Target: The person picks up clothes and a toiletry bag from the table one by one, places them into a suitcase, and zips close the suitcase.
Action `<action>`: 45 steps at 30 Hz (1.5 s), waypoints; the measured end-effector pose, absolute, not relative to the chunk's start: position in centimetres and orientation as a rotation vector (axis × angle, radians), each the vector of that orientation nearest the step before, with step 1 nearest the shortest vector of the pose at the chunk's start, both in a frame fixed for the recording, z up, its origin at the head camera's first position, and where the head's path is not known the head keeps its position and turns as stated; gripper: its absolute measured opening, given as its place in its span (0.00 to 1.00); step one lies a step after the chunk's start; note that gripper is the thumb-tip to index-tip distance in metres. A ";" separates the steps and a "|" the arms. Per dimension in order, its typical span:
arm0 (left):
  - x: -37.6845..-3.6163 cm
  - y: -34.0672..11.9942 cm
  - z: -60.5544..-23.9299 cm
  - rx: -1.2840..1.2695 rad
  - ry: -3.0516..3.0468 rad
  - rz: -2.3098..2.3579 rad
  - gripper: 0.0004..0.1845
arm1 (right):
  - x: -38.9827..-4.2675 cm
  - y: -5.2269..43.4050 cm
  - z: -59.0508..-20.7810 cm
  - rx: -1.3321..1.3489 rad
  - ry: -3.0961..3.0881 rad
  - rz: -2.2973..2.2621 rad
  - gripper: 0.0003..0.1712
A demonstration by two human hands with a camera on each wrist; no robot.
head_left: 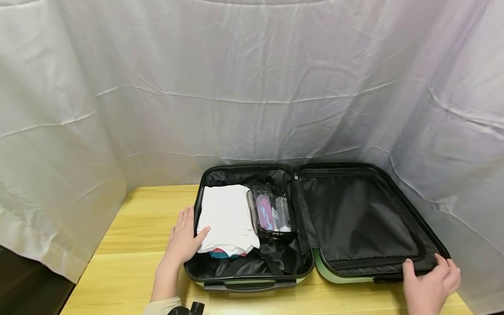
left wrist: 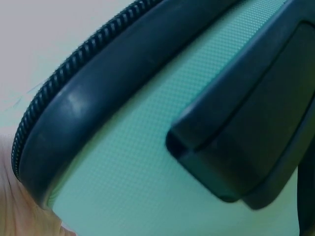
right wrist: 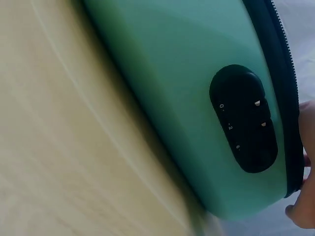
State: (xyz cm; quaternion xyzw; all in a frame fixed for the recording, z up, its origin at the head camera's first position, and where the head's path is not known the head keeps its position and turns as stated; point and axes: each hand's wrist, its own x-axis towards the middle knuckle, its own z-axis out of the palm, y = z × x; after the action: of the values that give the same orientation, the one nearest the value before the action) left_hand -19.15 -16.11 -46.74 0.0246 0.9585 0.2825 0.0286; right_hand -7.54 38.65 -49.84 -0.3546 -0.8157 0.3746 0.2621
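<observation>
The right hand [head_left: 431,286] is closest. Its fingers curl over the front corner of the lid half [head_left: 366,218] of the green suitcase [head_left: 252,286], and its thumb presses on the black rim. The suitcase lies wide open on the yellow table [head_left: 130,245], so it looks like the packing is nearly done and the closing is not done yet. The left hand [head_left: 184,238] lies flat on the left rim with its fingers straight, and its thumb touches the white folded clothes [head_left: 228,216]. The clothes sit in the left half, and a clear pouch [head_left: 271,212] with small bottles sits just beside them. A grey cloth [head_left: 252,87] hangs behind.
</observation>
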 end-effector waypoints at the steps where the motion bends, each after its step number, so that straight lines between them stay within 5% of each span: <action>1: -19.2 -16.1 -46.8 0.075 2.958 0.870 0.49 | -7.5 38.6 -50.0 -0.968 -2.201 1.032 0.42; 13: -19.3 -16.1 -47.1 0.084 2.954 0.902 0.49 | -7.7 38.8 -50.6 -1.180 -2.109 1.412 0.61; 45: -19.4 -16.2 -47.2 0.092 2.959 0.899 0.50 | -8.6 38.8 -49.9 -1.017 -1.529 1.953 0.56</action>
State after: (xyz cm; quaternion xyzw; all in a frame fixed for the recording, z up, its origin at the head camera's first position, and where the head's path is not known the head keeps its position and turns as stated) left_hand -19.37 -16.21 -47.20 0.0298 0.9561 0.2905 0.0237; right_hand -8.56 38.79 -49.92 -0.3693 -0.5554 0.7092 0.2284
